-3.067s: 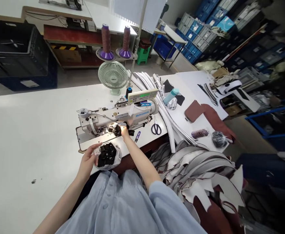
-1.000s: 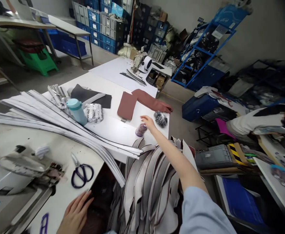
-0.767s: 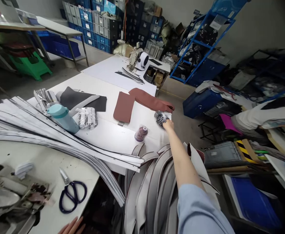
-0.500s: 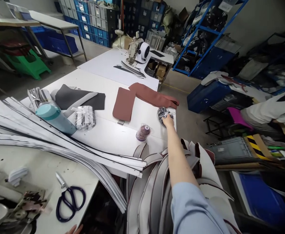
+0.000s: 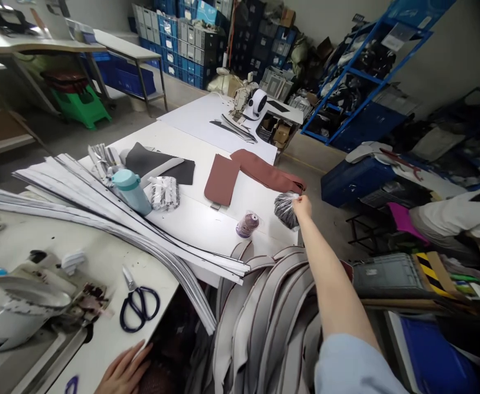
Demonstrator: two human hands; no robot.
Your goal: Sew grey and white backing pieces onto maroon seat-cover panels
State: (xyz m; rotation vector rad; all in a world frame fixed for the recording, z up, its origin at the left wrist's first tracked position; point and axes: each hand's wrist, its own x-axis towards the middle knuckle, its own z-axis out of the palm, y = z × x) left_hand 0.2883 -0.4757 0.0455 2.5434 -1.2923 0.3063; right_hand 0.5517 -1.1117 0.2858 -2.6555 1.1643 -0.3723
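Note:
My right hand (image 5: 303, 207) is stretched far out over the table's right corner, fingers pinched on the top of a small clear bag of dark pieces (image 5: 286, 210), which hangs lifted off the white table (image 5: 191, 219). A purple thread spool (image 5: 247, 224) in clear wrap stands just left of the bag. My left hand (image 5: 126, 373) lies flat with fingers apart at the table's near edge, holding nothing, close to the blue-handled scissors (image 5: 139, 304). The sewing machine (image 5: 22, 306) sits at the lower left.
Long white strips (image 5: 112, 230) fan across the table beside a teal bottle (image 5: 132, 191). Brown leather pieces (image 5: 240, 175) and dark fabric (image 5: 158, 164) lie farther back. Grey cut pieces (image 5: 260, 312) pile up below my right arm. A seated person (image 5: 453, 213) is at right; crates and blue shelving behind.
My view swung from the sewing machine to the table's right end. My right hand reached past the thread spool, closed on the bag of dark pieces and raised it off the table.

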